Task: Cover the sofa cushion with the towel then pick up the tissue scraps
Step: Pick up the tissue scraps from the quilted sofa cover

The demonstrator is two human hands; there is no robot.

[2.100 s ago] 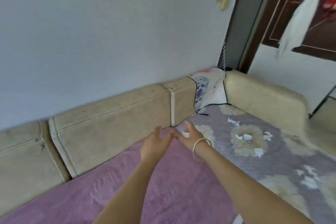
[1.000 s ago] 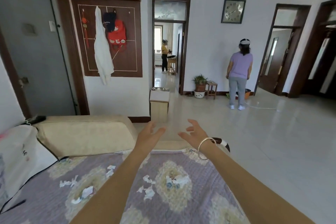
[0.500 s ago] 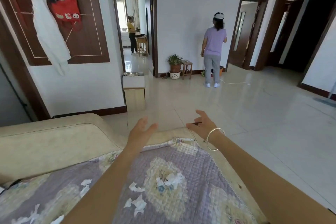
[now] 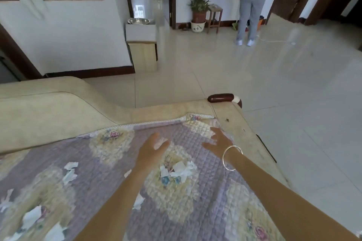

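The left hand [image 4: 151, 149] is held flat and palm down, fingers straight and close together, with nothing gripped. Its fingertips lie over a small white tissue scrap [image 4: 161, 141]; whether the scrap is actually touched cannot be told. The right hand [image 4: 217, 141] is spread wide, fingers fanned and relaxed, with nothing held. It is poised over the far right corner of the quilted cover [image 4: 195, 211], though contact cannot be confirmed. A thin silver bangle [image 4: 232, 157] is worn on the right wrist.

Between the two forearms a crumpled cluster of tissue scraps [image 4: 181, 169] is seen on a yellow floral patch of the cover. More torn white pieces are scattered to the left, and one lies beside the left forearm. The lilac cover is laid flat on the sofa seat, its lace-trimmed edge against the beige armrest [image 4: 49, 107].

Beyond the sofa, glossy floor tiles [image 4: 274, 94] are seen. A metal bowl [image 4: 139, 21] is set on a pale box by the wall. A potted plant [image 4: 198, 9] stands just beside a small wooden stool [image 4: 214, 14], and a person in a purple top [image 4: 249, 6] stands near them.
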